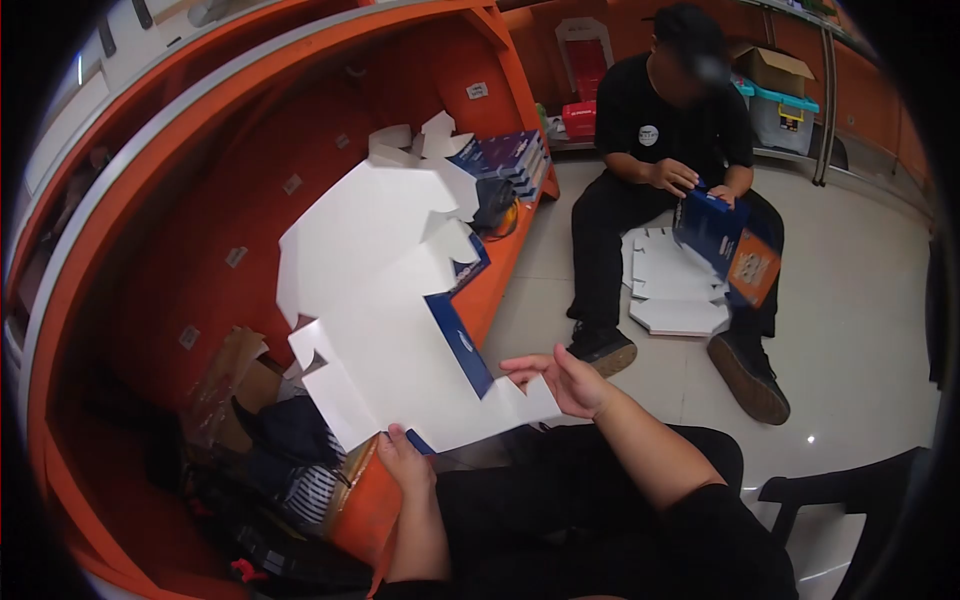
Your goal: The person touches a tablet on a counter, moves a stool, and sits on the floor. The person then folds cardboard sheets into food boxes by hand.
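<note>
A large unfolded cardboard box blank (pixel 390 330), white inside with blue print on its outer side, spreads over the orange shelf and my lap. At its near edge my left hand (pixel 404 462) grips the cardboard, thumb on top and the other fingers hidden underneath. Beside the small flap at the right corner is my right hand (pixel 568 382), with fingers stretched and thumb apart. Its palm side seems to rest against that flap. The blank's far end has several cut and folded tabs.
Blue boxes (pixel 515 160) are stacked at the shelf's (pixel 505 270) far end. Facing me, a seated person (pixel 670 130) handles a blue and orange box (pixel 725 245). White cardboard (pixel 678 280) lies between their legs. A black chair (pixel 850 490) stands right; bags (pixel 290 440) are at left.
</note>
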The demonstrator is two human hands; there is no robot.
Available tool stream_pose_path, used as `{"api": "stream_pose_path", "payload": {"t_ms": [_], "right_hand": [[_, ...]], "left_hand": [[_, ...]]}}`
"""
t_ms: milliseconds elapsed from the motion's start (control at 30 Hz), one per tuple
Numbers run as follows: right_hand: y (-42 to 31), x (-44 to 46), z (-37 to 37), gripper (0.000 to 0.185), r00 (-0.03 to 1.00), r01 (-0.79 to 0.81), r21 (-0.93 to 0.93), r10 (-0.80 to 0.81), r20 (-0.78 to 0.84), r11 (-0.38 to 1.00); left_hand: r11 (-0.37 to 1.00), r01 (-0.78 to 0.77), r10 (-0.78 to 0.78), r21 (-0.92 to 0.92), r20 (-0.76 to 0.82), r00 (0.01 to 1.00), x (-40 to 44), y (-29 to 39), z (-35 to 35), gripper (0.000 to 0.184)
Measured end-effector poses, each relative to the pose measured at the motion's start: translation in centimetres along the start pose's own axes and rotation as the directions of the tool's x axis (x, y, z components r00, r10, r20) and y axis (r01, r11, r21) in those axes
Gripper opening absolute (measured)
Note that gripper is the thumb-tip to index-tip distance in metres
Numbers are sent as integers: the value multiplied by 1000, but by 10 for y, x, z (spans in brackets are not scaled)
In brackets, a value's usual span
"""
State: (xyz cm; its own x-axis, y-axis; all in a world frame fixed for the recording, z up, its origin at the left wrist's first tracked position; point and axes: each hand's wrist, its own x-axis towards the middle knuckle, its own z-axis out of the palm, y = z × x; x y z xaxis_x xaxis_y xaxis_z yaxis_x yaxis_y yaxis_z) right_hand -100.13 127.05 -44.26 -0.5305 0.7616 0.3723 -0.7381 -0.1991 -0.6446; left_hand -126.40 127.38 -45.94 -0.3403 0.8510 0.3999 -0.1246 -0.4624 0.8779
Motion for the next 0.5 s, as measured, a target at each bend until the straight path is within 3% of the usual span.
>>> {"api": "stream_pose_path", "payload": {"t_ms": [67,100,133,167,233,267,367,433,500], "right_hand": [[10,3,0,76,999,15,-55,-13,34,998],[20,4,-2,61,999,41,26,-41,1,999],[23,8,9,53,988,74,-172,-96,-122,982],[26,14,21,44,957,76,-363,-171,-236,929],[33,20,21,37,854,104,-342,-260,-450,934],[36,21,18,34,780,114,-336,-293,-553,935],[29,20,5,33,614,217,-522,-531,-584,825],[17,17,-5,34,620,237,-559,-567,-543,795],[4,15,-7,34,624,251,-554,-571,-534,794]], "left_hand": [[999,-24,28,37,-107,994,1,9,8,43],[996,-19,33,89,-152,988,0,12,13,42],[990,-7,35,140,-199,979,-3,14,17,41],[987,-39,63,156,-149,987,-6,12,21,41],[979,-91,101,185,-46,994,-13,6,25,40],[981,-49,34,187,80,996,-16,-7,14,50],[993,60,-27,-103,303,953,-30,-2,19,79],[947,159,-19,-278,445,895,-36,9,25,100],[756,299,-44,-582,410,911,-32,27,32,93]]}}
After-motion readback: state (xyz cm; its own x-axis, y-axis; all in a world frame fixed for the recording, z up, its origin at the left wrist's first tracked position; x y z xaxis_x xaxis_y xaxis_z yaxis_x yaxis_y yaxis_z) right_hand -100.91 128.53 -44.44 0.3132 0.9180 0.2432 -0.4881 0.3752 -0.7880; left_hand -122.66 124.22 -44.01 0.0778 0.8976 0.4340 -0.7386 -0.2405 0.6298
